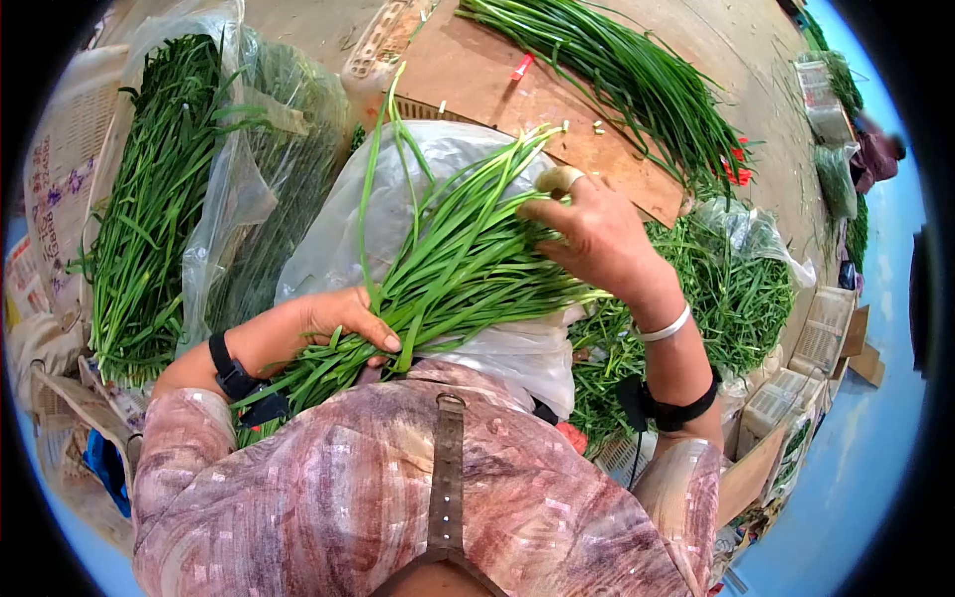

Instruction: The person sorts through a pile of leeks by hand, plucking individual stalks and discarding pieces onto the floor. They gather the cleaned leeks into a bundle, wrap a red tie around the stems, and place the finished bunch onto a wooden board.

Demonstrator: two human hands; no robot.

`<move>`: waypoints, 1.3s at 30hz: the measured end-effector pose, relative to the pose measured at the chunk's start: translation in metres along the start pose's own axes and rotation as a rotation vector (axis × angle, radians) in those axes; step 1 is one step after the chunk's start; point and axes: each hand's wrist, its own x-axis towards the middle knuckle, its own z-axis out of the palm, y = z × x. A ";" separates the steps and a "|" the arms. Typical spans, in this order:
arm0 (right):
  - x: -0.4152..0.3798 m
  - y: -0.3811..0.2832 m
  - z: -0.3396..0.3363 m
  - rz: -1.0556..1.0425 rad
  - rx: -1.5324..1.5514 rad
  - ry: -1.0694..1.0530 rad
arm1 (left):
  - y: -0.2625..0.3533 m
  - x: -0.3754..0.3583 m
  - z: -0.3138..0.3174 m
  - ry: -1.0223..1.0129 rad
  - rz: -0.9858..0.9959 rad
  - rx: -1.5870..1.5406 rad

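A loose bunch of garlic chives (468,244) lies across my lap over a whitish plastic sheet (333,224). My left hand (353,320) is wrapped round its leafy end, thumb on top. Over the pale stem ends at the right, my right hand (592,229) has its fingers bent and closed on the stems; the fingertips are partly hidden. One finger of that hand wears a yellowish covering (559,179). A few longer chives stick up at the left of the bunch.
A big pile of chives (617,80) lies on a brown board (453,70) ahead, near a small red object (522,67). Bagged greens (159,199) stand at left in a crate (65,159). Loose greens (721,298) heap at right, with boxes (786,398) beyond. Another person (875,154) is far right.
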 end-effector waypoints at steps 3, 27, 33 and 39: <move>-0.006 0.004 0.014 -0.037 0.052 0.037 | 0.004 0.000 0.001 -0.017 -0.009 -0.011; -0.168 0.129 -0.036 0.957 1.206 1.298 | 0.003 -0.001 -0.001 -0.018 -0.019 0.010; -0.179 0.067 -0.037 1.049 -0.214 0.160 | 0.014 -0.007 0.012 -0.129 0.036 -0.108; -0.081 -0.024 -0.008 0.400 0.117 0.147 | 0.007 -0.012 0.015 -0.113 0.017 -0.279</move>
